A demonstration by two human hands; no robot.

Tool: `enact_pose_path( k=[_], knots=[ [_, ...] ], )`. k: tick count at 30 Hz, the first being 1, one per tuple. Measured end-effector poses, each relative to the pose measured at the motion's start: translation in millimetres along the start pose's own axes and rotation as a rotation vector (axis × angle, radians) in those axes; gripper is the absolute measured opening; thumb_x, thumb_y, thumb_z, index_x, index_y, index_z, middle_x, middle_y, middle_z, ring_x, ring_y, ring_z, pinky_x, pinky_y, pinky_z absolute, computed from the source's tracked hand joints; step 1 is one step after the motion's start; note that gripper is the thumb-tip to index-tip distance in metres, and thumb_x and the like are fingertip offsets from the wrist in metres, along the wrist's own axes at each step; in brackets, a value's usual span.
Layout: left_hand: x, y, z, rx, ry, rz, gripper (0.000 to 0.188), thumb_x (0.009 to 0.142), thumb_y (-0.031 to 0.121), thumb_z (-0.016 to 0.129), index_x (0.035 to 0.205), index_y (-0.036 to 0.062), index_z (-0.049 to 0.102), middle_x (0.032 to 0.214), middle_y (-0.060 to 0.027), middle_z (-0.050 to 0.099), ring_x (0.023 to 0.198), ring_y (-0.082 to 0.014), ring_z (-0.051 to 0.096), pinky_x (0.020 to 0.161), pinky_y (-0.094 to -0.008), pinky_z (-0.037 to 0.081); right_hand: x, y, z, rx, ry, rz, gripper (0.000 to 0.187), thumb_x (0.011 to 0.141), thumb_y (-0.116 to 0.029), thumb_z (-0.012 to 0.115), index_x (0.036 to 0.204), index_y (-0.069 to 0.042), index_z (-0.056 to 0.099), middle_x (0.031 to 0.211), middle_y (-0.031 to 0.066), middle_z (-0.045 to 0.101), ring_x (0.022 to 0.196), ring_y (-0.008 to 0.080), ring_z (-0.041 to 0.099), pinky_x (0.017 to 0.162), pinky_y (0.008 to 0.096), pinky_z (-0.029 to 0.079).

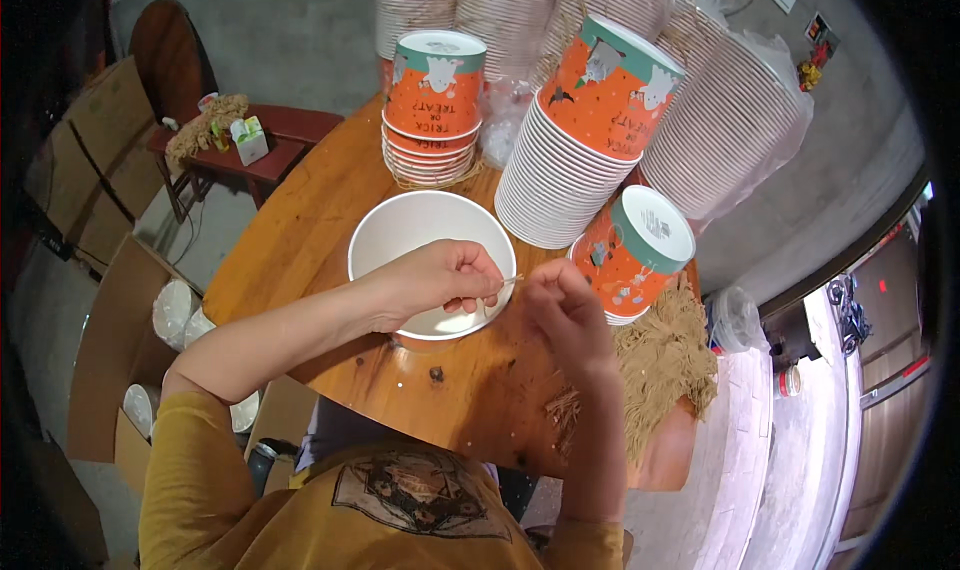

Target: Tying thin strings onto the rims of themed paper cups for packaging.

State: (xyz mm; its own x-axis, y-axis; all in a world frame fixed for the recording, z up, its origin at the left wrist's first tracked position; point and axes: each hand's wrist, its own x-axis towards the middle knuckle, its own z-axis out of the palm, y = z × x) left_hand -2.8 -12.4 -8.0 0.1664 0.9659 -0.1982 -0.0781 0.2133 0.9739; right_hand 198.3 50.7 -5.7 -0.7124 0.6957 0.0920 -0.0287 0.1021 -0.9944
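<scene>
Over the rim of an open paper bucket (pixel 375 232), white inside, my left hand (pixel 455 278) is closed in a pinch. A thin, pale piece of cord (pixel 512 280) sticks out from its fingertips toward the right. Just right of the rim, my right hand (pixel 565 305) has its fingers curled together by the cord's end; whatever it pinches is hidden. The bucket stands upright on the wooden table, its outside mostly out of sight. Beside my right forearm lies a heap of tan cords (pixel 668 365) at the table's right edge.
Upside-down orange and green paper buckets stand in a short stack (pixel 432 100), a tall stack (pixel 570 160) and a stack at right (pixel 635 250). Bagged bucket stacks (pixel 725 120) rise behind. Left are a dark red bench (pixel 290 130) and a cardboard box (pixel 105 360) holding white buckets.
</scene>
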Motion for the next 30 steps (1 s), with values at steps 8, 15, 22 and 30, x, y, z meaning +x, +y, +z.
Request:
enact_pose_path(
  k=[8,15,22,30],
  knots=[
    [4.8,-1.5,14.4,0.092,-0.024,0.098,0.015,0.091,0.018,0.058,0.090,0.0032,0.058,0.075,0.0015,0.056,0.066,-0.0057,0.047,0.060,-0.0205,0.039,22.3,-26.2,-2.4,0.131,-0.157,0.106,0.017,0.096,-0.015,0.054,0.108,-0.003,0.057,0.087,0.0010,0.065,0.066,0.0025,0.051,0.056,0.0165,0.039],
    [-0.4,1.3,8.6,0.000,-0.042,0.015,0.014,0.091,0.018,0.060,0.088,0.0043,0.059,0.074,0.0021,0.055,0.064,-0.0051,0.046,0.059,-0.0196,0.038,17.6,2.6,-7.3,0.313,0.117,0.153,0.019,0.094,-0.017,0.055,0.106,-0.002,0.060,0.092,0.0009,0.066,0.063,0.0045,0.050,0.057,0.0173,0.040],
    [3.4,3.9,10.1,-0.028,-0.064,-0.003,0.017,0.091,0.021,0.064,0.088,0.0054,0.060,0.073,0.0026,0.055,0.062,-0.0044,0.046,0.058,-0.0184,0.038,-6.7,23.5,10.3,-0.421,0.278,-0.396,0.020,0.084,-0.002,0.069,0.100,-0.005,0.058,0.086,0.0028,0.060,0.063,0.0106,0.058,0.056,0.0249,0.047],
    [4.0,9.4,5.0,-0.219,-0.081,-0.193,0.006,0.093,0.013,0.059,0.097,0.0076,0.059,0.087,0.0023,0.061,0.074,-0.0051,0.059,0.062,-0.0179,0.046,-17.5,24.1,42.2,-0.383,0.384,-0.375,0.012,0.083,0.001,0.069,0.086,-0.004,0.059,0.076,-0.0031,0.051,0.062,0.0033,0.043,0.055,0.0202,0.037]
  ],
)
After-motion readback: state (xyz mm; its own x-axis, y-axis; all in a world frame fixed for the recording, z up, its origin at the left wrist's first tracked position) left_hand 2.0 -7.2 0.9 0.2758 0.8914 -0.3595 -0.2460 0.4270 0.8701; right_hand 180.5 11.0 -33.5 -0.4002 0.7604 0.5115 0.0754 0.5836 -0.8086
